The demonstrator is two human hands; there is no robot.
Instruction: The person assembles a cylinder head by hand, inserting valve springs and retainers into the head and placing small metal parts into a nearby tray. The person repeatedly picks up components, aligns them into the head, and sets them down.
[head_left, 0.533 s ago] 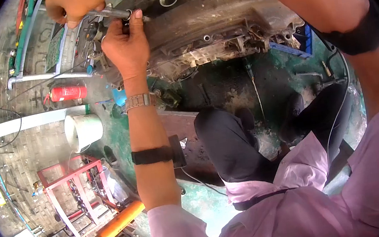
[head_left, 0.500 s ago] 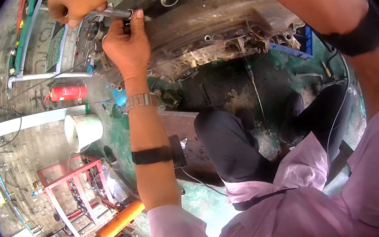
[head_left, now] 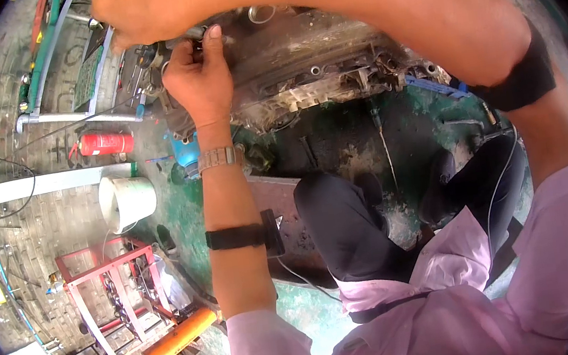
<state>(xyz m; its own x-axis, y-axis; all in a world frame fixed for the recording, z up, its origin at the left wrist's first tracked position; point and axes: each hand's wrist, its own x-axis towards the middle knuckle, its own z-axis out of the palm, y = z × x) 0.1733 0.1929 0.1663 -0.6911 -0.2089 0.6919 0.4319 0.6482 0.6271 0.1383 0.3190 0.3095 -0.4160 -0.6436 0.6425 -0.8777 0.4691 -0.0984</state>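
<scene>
My left hand (head_left: 200, 85) is curled at the left end of a large, dirty engine (head_left: 296, 45), thumb pointing up. Its fingers close round the head end of a metal ratchet wrench (head_left: 197, 32). Above and to the left, my right hand (head_left: 147, 13) is closed over the wrench's handle, hiding most of it. My right forearm crosses over the far part of the engine and covers it. What the wrench head sits on is hidden behind my left fingers.
Left of me are a red fire extinguisher (head_left: 106, 143), a white bucket (head_left: 128, 201), a red metal frame (head_left: 107, 270) and an orange cylinder (head_left: 176, 341). A blue crate (head_left: 437, 87) lies under the engine's right side. A thin cable (head_left: 309, 281) runs from my left forearm.
My right hand and forearm have swung across to the right and nearer, now covering the wrench handle and more of the engine. My left hand stays at the wrench head.
</scene>
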